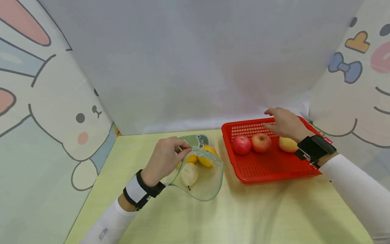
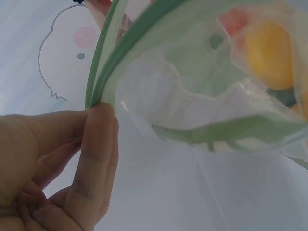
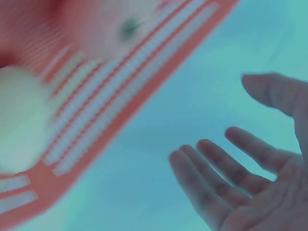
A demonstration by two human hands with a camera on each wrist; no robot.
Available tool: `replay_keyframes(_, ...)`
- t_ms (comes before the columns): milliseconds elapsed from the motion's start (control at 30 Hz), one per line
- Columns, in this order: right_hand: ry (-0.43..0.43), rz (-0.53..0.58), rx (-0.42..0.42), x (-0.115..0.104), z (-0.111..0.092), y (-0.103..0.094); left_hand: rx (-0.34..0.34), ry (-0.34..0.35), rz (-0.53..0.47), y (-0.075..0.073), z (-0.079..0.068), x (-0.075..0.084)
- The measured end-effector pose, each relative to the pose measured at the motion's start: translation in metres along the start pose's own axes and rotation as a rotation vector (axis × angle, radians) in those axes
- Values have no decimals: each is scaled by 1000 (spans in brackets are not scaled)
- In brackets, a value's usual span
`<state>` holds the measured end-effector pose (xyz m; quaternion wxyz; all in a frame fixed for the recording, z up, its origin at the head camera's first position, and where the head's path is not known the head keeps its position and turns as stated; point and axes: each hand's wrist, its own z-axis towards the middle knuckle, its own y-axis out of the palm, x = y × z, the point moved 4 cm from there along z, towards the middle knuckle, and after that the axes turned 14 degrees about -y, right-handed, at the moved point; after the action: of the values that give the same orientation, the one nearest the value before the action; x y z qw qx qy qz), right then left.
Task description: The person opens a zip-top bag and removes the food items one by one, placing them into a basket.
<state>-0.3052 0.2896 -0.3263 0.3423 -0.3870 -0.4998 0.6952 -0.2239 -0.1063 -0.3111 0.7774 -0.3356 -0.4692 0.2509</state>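
Note:
My left hand (image 1: 167,156) pinches the green-edged rim of a clear zip bag (image 1: 210,183) between thumb and fingers, and the bag's mouth gapes toward me. Inside it lie a pale pear-shaped fruit (image 1: 189,174) and several yellow-orange fruits (image 1: 204,158). Above the back right of a red plastic basket (image 1: 268,176) hovers my right hand (image 1: 287,123), fingers spread, holding nothing. The basket contains a dark pink fruit (image 1: 241,144), a red apple (image 1: 261,142) and a yellow fruit (image 1: 287,144), partly hidden by the right hand and wrist.
Both items stand on a pale yellow-green table (image 1: 170,220), the bag to the left of the basket. A white cloth wall (image 1: 195,67) rises behind the table. Side panels with cartoon animals (image 1: 61,112) flank it left and right.

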Motion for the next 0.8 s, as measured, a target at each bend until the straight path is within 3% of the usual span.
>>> replay_keyframes(100,-71,13,109,-51,1,-4,2,0,-2,0,0,0)
replay_keyframes(200,-196,21,226,-103,-3,-3,4,3,-5,0,0,0)
replay_keyframes(333,-500,-36,398,-169,-14,9,11,7,-4,0,0,0)
replay_keyframes(433,-739,-107,454,-210,-23,26,12,8,-6,0,0,0)
replay_keyframes(533,-870,-176,391,-240,-26,47,11,7,-6,1,0,0)
replay_keyframes(600,-891,-224,296,-253,-23,64,11,5,-9,1,0,0)
replay_keyframes(800,-733,-333,-128,-267,-5,115,4,6,-13,2,-1,0)
